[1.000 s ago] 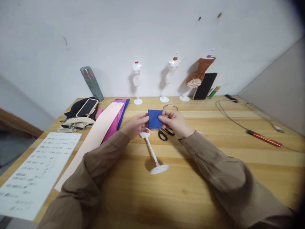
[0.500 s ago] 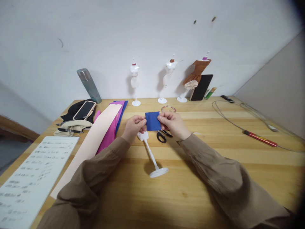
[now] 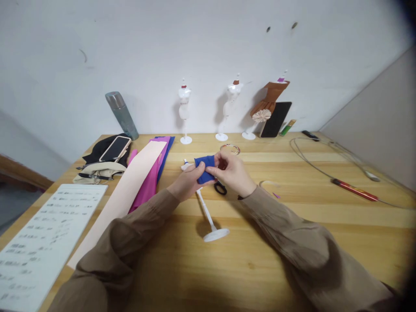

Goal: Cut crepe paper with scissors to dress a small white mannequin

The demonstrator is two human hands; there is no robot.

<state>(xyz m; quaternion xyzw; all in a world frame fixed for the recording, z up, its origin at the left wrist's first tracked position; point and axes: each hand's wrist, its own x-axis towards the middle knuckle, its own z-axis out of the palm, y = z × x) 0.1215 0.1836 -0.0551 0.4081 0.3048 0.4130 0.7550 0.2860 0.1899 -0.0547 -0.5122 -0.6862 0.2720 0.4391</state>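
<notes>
A small square of blue fabric (image 3: 205,163) is held between both hands above the table. My left hand (image 3: 186,181) has its thumb pressed on the front of the cloth, fingers behind it. Thumb and fingers of my right hand (image 3: 234,170) pinch its right side, and a crease runs across the piece. Under the hands a white miniature dress form (image 3: 206,212) lies tilted on the table, its torso mostly hidden; a bit of blue shows at its neck. Black-handled scissors (image 3: 221,188) lie partly covered beneath my right hand.
Three more dress forms stand by the wall, one wearing a brown dress (image 3: 269,97). Left are coloured fabric strips (image 3: 130,190), a written sheet (image 3: 55,229), a phone (image 3: 115,148) and a bottle (image 3: 121,115). A red tool with a cable (image 3: 354,189) lies right.
Flat and stretched between both hands before, the blue fabric is now creased and tilted. My left hand has slid under it with the thumb on top; my right fingers have curled inward.
</notes>
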